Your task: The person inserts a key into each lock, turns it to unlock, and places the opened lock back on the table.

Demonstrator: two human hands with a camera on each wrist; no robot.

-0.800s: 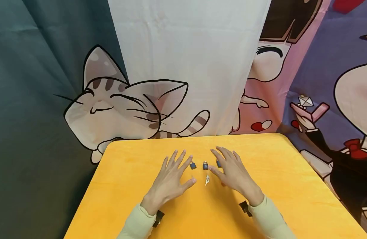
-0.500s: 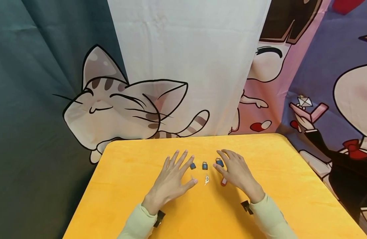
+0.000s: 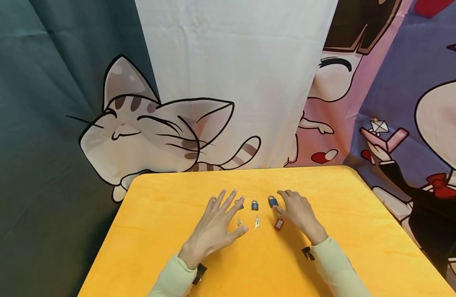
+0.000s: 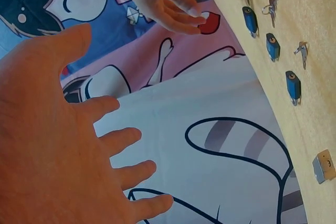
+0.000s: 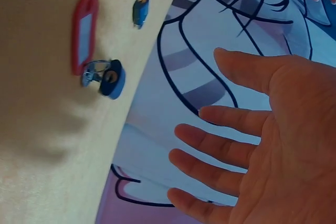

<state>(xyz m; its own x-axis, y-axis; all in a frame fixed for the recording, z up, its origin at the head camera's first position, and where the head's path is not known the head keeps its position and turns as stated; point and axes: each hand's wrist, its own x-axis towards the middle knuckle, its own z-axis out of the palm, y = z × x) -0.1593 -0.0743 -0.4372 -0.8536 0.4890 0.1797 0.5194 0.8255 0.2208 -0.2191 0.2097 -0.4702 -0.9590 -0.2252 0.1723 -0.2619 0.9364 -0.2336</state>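
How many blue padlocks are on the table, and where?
3. In the head view, the left padlock is partly behind the left hand, the middle padlock beyond some keys, and the right padlock near the right hand. The left wrist view also shows three.

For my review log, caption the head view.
Left hand and right hand above a yellow table with three blue padlocks, keys and a red key tag.

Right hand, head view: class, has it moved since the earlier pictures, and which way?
Yes: the right hand has shifted to the person's right, away from the middle blue padlock, which stays put.
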